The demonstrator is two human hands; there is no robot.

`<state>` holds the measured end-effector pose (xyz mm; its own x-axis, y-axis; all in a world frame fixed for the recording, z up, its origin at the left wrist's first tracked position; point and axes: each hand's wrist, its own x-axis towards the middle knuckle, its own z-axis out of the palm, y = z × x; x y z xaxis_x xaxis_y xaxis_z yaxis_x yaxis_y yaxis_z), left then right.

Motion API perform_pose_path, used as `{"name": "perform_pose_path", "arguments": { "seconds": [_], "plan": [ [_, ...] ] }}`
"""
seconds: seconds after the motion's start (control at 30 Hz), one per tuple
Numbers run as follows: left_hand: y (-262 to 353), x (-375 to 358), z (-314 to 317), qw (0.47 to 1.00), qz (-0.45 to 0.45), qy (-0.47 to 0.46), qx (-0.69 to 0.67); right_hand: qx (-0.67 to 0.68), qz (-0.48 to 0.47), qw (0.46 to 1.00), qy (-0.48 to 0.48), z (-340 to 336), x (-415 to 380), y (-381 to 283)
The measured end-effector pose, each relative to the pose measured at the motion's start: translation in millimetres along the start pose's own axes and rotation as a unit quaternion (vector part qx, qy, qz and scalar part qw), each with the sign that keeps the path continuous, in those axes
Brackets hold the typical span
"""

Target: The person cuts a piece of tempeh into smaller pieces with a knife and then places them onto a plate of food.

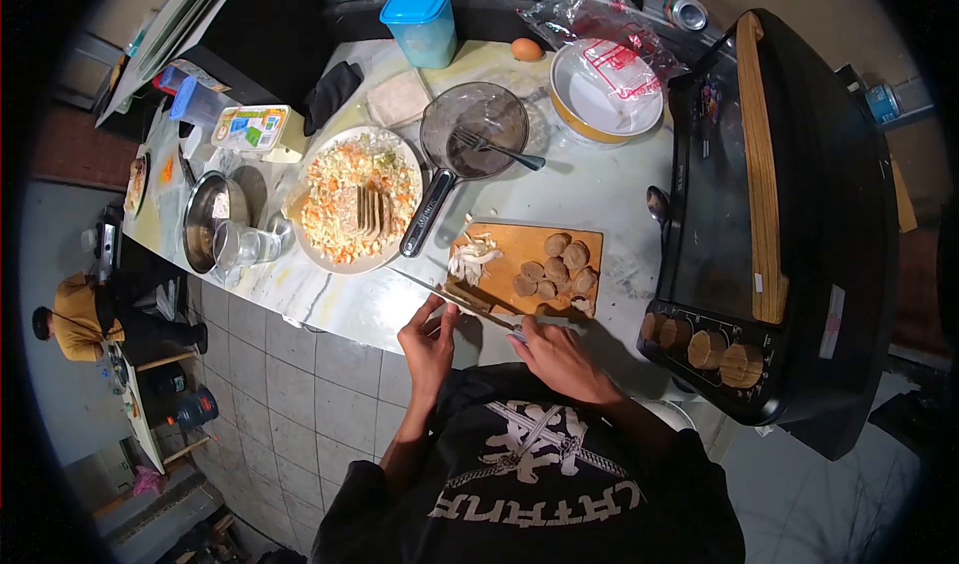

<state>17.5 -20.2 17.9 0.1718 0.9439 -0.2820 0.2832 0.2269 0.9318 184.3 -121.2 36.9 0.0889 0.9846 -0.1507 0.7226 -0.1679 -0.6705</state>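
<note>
My right hand (561, 358) is wrapped round the handle of a knife (487, 316), whose blade slants up to the left across the front edge of a wooden cutting board (511, 239). Close against the blade, the fingertips of my left hand (428, 344) are pinched together; whatever they hold is hidden. On the board's right half lie several round brown slices (556, 269). White shreds (472, 257) are heaped at its left end. A brown strip of food (468, 296) lies beside the blade, partly covered by it.
Left of the board is a plate (310, 249) of chopped vegetables with brown slices on top. Behind stand a frying pan (475, 114) with a fork, a yellow-sided bowl (602, 134) and an egg (526, 49). A black oven (789, 214) stands right. Another person (80, 319) is far left.
</note>
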Motion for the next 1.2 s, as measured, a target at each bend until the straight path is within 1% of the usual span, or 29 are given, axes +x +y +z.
{"name": "perform_pose_path", "arguments": {
  "seconds": [0.3,0.4,0.5,0.57,0.7,0.87,1.07,1.2],
  "plan": [
    [-2,1,0,1.000,0.010,-0.004,0.015,-0.002,-0.009,1.000,-0.006,-1,2,0],
    [6,-1,2,1.000,0.002,0.018,0.020,-0.002,-0.005,1.000,-0.011,-2,2,0],
    [8,-1,2,1.000,0.000,0.003,0.027,0.001,-0.002,1.000,-0.012,-4,3,-3],
    [8,-2,4,1.000,0.006,0.006,-0.006,0.001,0.000,1.000,-0.012,-6,4,-4],
    [0,0,1,1.000,0.010,-0.007,-0.004,0.010,-0.004,1.000,-0.021,-8,4,-3],
    [1,-1,-1,0.999,-0.017,-0.025,0.011,0.006,0.003,0.999,-0.036,-9,4,-5],
    [-1,-1,1,1.000,0.012,-0.009,0.006,-0.002,0.001,0.999,-0.035,-10,4,-6],
    [0,-1,1,1.000,-0.002,-0.005,-0.003,-0.007,0.009,0.999,-0.046,-10,5,-6]
  ]
}}
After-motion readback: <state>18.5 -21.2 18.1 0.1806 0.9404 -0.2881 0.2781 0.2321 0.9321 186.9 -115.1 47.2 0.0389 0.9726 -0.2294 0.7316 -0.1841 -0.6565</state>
